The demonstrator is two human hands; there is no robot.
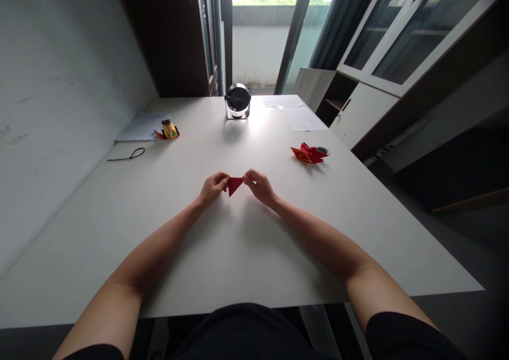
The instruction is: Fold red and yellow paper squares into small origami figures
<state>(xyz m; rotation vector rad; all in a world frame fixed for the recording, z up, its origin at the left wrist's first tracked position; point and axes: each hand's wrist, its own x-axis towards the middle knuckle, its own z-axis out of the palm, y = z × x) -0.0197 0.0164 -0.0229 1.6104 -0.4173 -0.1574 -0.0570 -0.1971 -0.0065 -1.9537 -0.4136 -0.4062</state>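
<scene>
A small red folded paper triangle [234, 185] is held just above the white table [238, 254] near its middle. My left hand [213, 187] pinches its left corner with curled fingers. My right hand [258, 184] pinches its right corner the same way. The triangle's point hangs downward between the two hands.
A pile of folded red and orange paper pieces [309, 154] lies to the right. A small round fan [237, 101] stands at the far edge. A yellow toy [169, 130], sheets of paper [139, 126] and a black cable tie [128, 155] lie at the left. More sheets [296, 113] lie far right.
</scene>
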